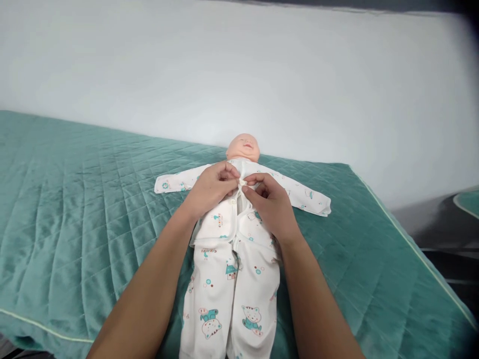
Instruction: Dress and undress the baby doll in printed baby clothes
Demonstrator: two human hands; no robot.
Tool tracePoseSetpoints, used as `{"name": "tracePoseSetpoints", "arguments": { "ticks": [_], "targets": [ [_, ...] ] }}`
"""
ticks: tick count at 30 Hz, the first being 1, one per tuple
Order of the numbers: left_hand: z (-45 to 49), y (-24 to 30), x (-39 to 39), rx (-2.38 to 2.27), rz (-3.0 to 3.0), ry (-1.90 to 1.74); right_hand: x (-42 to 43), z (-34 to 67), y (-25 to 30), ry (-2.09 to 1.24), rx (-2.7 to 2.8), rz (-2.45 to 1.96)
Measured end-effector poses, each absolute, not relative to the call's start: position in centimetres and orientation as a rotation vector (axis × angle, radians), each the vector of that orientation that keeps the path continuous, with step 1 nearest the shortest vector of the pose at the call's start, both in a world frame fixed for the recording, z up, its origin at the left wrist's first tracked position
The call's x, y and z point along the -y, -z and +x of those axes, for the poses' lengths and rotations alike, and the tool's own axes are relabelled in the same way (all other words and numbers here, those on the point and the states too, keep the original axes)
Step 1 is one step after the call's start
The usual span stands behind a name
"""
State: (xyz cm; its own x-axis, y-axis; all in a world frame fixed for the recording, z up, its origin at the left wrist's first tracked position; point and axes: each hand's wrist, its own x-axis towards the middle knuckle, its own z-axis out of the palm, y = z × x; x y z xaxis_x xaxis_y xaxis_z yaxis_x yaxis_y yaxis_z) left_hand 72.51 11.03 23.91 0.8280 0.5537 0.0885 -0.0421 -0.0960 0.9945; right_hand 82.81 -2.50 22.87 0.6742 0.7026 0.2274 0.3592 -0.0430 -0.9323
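Observation:
A baby doll [243, 147] lies on its back, dressed in a white printed jacket [219, 222] and matching trousers [211, 299]. Both sleeves are spread out to the sides. At the upper chest, my left hand [215, 187] pinches one front edge of the jacket between thumb and fingers. Opposite it, my right hand [271, 202] pinches the other front edge, with the fingertips of both hands nearly meeting. Below them the jacket front hangs slightly apart. My fingers hide any fastener between them.
A green quilted cover [93, 214] with a pale piped edge spreads under the doll. Behind it rises a plain white wall [149, 65]. At the far right stands part of another green surface [467, 202], with a dark gap below.

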Motion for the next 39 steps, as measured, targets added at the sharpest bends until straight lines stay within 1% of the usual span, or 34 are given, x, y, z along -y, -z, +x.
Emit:
{"name": "tracePoseSetpoints", "arguments": {
  "ticks": [8, 13, 15, 21, 26, 30, 35, 39],
  "targets": [
    [70.4, -24.2, -9.7, -0.479, 1.823, -0.574, 2.6, 83.1, -22.2, -0.354, 0.851, -1.558],
    [69.7, -24.9, -9.2, -0.504, 1.911, -0.568, 3.1, 82.5, -23.0, -0.324, 0.834, -1.554],
    [69.4, -25.0, -9.6, -0.490, 1.876, -0.513, 3.5, 81.8, -24.0, -0.266, 0.875, -1.641],
    [68.3, -25.3, -10.6, -0.366, 1.884, -0.315, 4.7, 79.2, -26.8, -0.096, 1.166, -2.210],
    [68.1, -25.6, -10.5, -0.274, 1.952, -0.260, 4.9, 78.3, -27.1, -0.101, 1.193, -2.428],
    [68.2, -25.7, -10.3, -0.292, 1.980, -0.274, 5.2, 79.4, -27.2, -0.172, 1.238, -2.304],
    [68.1, -25.7, -10.2, -0.345, 1.943, -0.282, 5.8, 80.9, -27.3, -0.566, 1.054, -1.985],
    [68.2, -25.8, -10.0, -0.327, 1.973, -0.297, 6.1, 80.8, -26.4, -0.714, 0.873, -1.723]
  ]
}}
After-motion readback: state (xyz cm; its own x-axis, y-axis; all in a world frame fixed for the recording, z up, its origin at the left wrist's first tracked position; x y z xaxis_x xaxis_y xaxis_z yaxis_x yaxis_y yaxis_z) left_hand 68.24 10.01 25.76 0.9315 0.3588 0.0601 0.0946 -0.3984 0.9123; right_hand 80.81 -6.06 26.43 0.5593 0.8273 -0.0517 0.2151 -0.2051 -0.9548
